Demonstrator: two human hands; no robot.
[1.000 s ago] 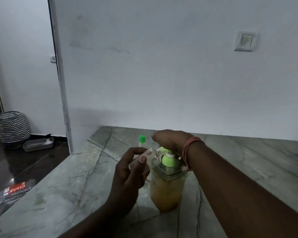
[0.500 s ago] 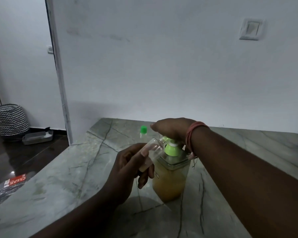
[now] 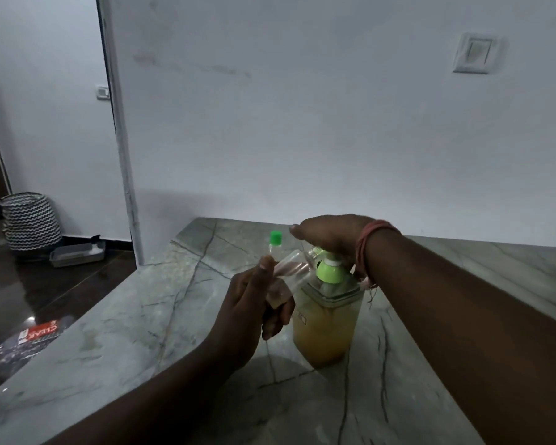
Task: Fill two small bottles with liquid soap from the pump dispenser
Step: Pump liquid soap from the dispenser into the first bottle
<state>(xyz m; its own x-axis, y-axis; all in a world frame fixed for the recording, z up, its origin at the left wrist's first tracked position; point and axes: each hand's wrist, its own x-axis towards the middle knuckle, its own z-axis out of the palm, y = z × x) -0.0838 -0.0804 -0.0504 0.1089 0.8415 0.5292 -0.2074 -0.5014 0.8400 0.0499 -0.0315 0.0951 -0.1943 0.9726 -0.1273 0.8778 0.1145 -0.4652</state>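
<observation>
A square clear pump dispenser (image 3: 326,329) full of amber liquid soap stands on the marble table (image 3: 116,342), its pump collar light green. My right hand (image 3: 329,234) lies palm-down on the pump head, fingers fairly straight. My left hand (image 3: 254,303) grips a small clear bottle (image 3: 291,268), tilted with its mouth up against the pump spout. Behind it stands a second small clear bottle with a green cap (image 3: 275,240), partly hidden by my left thumb.
The table's left edge drops to a dark floor with a red-labelled packet (image 3: 36,335), a grey tray (image 3: 76,253) and a zigzag-patterned basket (image 3: 29,221). A white wall with a switch plate (image 3: 474,56) rises right behind the table.
The view has drifted down and left slightly. My left hand has brought the small bottle's mouth closer under the spout. My right hand stays on the pump head.
</observation>
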